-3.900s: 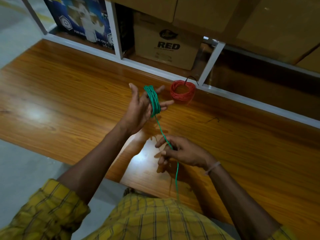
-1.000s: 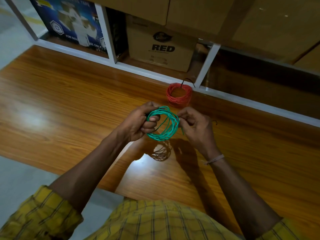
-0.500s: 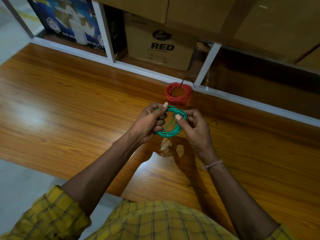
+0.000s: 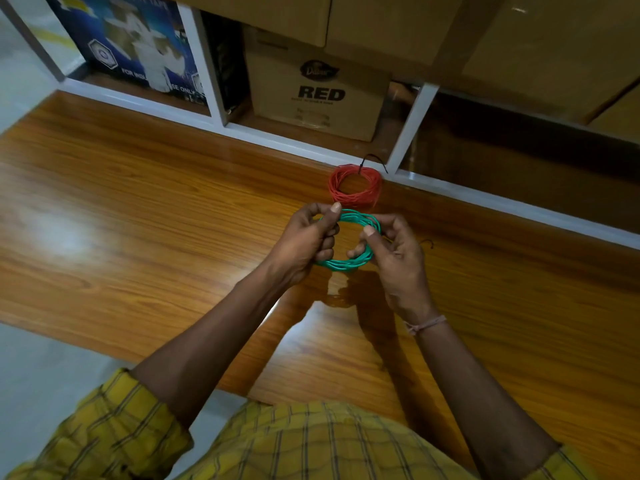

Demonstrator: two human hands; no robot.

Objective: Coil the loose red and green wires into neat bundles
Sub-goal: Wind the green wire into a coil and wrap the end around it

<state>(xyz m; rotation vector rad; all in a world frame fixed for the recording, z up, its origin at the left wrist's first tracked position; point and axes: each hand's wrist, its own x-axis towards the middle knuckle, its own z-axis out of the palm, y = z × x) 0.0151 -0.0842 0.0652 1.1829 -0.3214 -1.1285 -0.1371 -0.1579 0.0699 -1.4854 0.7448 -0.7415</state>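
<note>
Green wire coil [image 4: 349,263] was held above the wooden worktop [image 4: 138,220], gripped on both sides. Left hand [image 4: 304,240] fingers closed around its left edge; right hand [image 4: 391,251] fingers pinched its right edge. Red wire coil [image 4: 355,199] lay flat just beyond, near the white shelf frame [image 4: 277,138].

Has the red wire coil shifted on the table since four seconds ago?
No. The red wire coil lies by the foot of the white shelf upright, as before; only the camera shifted.
</note>
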